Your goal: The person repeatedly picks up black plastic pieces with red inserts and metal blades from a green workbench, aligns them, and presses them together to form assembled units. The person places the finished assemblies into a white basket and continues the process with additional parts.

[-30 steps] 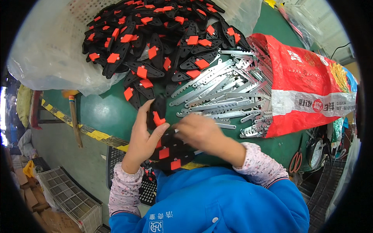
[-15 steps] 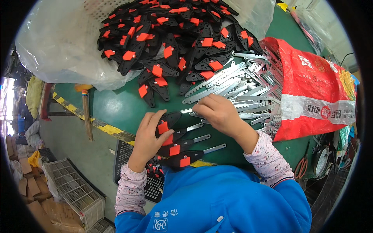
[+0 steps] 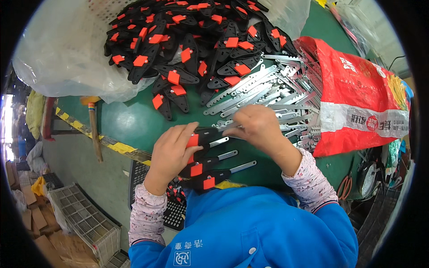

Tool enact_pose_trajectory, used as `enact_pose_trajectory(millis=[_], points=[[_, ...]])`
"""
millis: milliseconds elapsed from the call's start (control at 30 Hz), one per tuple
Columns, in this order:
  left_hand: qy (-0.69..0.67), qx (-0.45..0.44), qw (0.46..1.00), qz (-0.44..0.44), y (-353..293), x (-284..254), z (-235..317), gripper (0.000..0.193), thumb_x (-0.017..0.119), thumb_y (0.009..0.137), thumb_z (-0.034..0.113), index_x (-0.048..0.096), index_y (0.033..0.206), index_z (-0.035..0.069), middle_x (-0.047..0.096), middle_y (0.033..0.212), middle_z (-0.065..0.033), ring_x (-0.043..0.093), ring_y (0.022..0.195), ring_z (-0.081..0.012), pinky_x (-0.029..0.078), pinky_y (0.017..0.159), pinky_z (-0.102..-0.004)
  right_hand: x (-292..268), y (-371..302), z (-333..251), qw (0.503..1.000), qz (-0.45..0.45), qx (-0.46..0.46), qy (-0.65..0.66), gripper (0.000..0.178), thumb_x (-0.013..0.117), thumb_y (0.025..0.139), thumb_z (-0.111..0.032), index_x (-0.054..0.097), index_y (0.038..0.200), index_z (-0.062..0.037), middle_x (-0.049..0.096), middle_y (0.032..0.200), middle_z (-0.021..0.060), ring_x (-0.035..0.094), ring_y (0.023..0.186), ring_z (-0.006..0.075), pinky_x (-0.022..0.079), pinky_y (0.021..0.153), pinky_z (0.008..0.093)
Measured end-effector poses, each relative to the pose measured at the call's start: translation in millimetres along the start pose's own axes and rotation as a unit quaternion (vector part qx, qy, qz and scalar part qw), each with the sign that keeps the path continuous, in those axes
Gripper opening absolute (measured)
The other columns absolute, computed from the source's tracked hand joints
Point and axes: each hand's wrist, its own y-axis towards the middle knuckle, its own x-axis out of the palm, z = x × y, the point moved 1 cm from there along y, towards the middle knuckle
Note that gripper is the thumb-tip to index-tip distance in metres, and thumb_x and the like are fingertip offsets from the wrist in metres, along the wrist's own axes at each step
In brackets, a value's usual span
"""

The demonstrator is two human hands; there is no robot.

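My left hand [image 3: 172, 149] is closed on a black plastic part [image 3: 207, 134] with a red diamond-shaped piece, at the table's near edge. In my right hand [image 3: 261, 127] is a notched metal strip [image 3: 225, 127], pinched between thumb and fingers. The strip's end meets the right tip of the black part; how far it goes in is hidden. Below them lie several similar black parts [image 3: 203, 168], each with a metal strip [image 3: 243, 166] sticking out to the right. Just beyond my right hand spreads a heap of loose notched metal strips [image 3: 250, 91].
A large pile of black-and-red parts [image 3: 187, 47] lies at the back on clear plastic sheeting [image 3: 58, 62]. A red sack [image 3: 353, 98] stands right of the strips. On the left table edge lies a hammer [image 3: 94, 129]. A black crate [image 3: 174, 216] sits below the near edge.
My right hand has brought the metal strip against the tip of the black part, its fingers now closer to that tip. The whole view has shifted slightly.
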Motion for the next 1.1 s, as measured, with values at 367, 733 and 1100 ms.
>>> enact_pose_trajectory(millis=[367,733,1100], points=[[0.001,-0.024,0.991,-0.130,3.2,-3.0,-2.1,0.052,0.084,0.079,0.022,0.070,0.128,0.010,0.063,0.121,-0.0126,0.059,0.111,-0.0343,0.049,0.098,-0.0446,-35.3,-27.5,12.5,0.996,-0.072,0.036,0.028,0.026,0.083,0.077,-0.017,0.066,0.095,-0.0073,0.061,0.095,0.0076,0.064,0.095,0.0293,0.055,0.079,0.0409],[0.012,-0.107,0.994,0.027,28.5,-23.1,-47.7,0.029,0.071,0.097,0.029,0.070,0.094,0.000,0.069,0.096,-0.0162,0.068,0.088,-0.0382,0.056,0.078,-0.0454,-1.8,-17.6,2.1,0.998,0.028,0.033,0.055,0.011,0.074,0.086,-0.010,0.067,0.094,-0.0077,0.060,0.084,0.0089,0.063,0.081,0.0289,0.051,0.070,0.0411],[0.220,-0.188,0.956,0.040,79.4,28.1,-66.0,0.066,0.085,0.083,0.044,0.057,0.120,-0.003,0.067,0.106,-0.0207,0.069,0.102,-0.0378,0.058,0.086,-0.0457,-7.9,-20.6,-12.7,0.961,0.029,0.150,0.229,0.020,0.075,0.091,-0.005,0.071,0.111,-0.0065,0.064,0.089,0.0114,0.065,0.082,0.0332,0.053,0.071,0.0431]])
